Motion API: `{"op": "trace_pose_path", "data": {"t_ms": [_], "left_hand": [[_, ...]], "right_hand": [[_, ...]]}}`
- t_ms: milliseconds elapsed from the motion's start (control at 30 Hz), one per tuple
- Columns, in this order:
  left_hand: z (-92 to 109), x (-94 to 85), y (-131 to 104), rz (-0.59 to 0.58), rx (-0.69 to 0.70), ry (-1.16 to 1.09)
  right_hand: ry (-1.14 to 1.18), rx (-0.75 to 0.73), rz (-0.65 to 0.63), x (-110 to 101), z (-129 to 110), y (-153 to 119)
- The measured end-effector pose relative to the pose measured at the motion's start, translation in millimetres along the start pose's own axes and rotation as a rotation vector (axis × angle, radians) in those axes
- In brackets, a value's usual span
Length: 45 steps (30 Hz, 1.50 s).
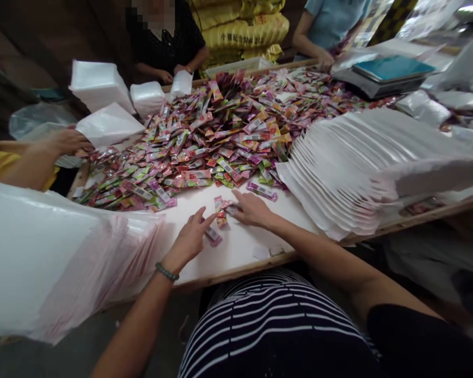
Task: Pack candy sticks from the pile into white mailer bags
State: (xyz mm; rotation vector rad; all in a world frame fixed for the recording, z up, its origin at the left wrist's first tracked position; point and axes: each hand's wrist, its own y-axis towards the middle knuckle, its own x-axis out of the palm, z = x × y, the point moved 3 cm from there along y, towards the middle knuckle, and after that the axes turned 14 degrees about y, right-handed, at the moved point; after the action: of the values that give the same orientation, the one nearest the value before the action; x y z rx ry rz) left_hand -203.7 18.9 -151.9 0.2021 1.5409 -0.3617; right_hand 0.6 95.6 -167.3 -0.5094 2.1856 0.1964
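Observation:
On the white tabletop just in front of me, my left hand [191, 233] has its fingers apart over a purple packet [213, 235], which lies partly under the fingertips. My right hand [250, 208] reaches in from the right, its index finger stretched out and the other fingers curled at a small packet [232, 208]. Between the two hands lies a red and orange packet [220, 212]. A purple packet [262, 191] rests beyond my right hand, at the near edge of a large heap of colourful small packets [220, 142].
White bag stacks stand at the left [43, 252] and right [362, 163]. Smaller white stacks [100, 79] are at the back left. A scale [394, 68] sits at the back right. Other people's hands are at the left and far edges. The wooden table edge [236, 271] is nearest me.

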Motion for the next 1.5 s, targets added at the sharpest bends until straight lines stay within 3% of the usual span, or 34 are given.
{"op": "trace_pose_path", "data": {"t_ms": [100,233,333,433,500,567,667,733,800,867,933,1033,1133,1233,1400,1500], "left_hand": [[-5,-2.7,23,-0.117,0.135,0.125],[-7,-5.1,53,-0.093,0.277,0.194],[-3,-1.2,64,-0.071,0.314,0.175],[14,5.7,56,-0.028,0.268,0.127],[31,9.6,41,-0.025,0.189,0.101],[47,11.2,22,-0.077,0.109,0.065],[61,6.1,-3,-0.118,0.097,-0.060],[59,0.0,-10,-0.018,0.075,-0.111],[52,-0.8,-7,0.087,0.054,-0.098],[49,7.9,2,0.065,0.098,-0.073],[51,21.1,11,-0.045,0.172,-0.076],[57,31.8,14,-0.136,0.216,-0.103],[62,27.2,8,-0.168,0.215,-0.100],[64,18.3,3,-0.217,0.206,-0.100],[61,13.2,0,-0.233,0.217,-0.233],[53,13.6,8,-0.165,0.186,-0.319]], "right_hand": [[-0.061,-0.010,-0.088,16,-1,-2],[-0.066,0.049,-0.111,17,21,-8],[0.003,0.084,-0.032,6,34,-6],[0.056,0.082,0.079,1,35,0],[0.036,0.049,0.071,7,28,1],[-0.002,-0.050,-0.041,18,16,-2],[0.016,-0.275,-0.246,26,4,-12],[0.033,-0.266,-0.173,16,10,-13],[-0.038,-0.051,0.066,-3,26,-9],[-0.158,0.138,0.197,-15,39,-5],[-0.218,0.143,0.138,-16,42,2],[-0.195,-0.022,0.065,-7,30,21],[-0.152,-0.117,0.126,-4,16,47],[-0.136,-0.187,0.064,0,12,65],[-0.005,-0.309,-0.126,5,22,49],[0.150,-0.179,-0.036,-10,28,40]]}}
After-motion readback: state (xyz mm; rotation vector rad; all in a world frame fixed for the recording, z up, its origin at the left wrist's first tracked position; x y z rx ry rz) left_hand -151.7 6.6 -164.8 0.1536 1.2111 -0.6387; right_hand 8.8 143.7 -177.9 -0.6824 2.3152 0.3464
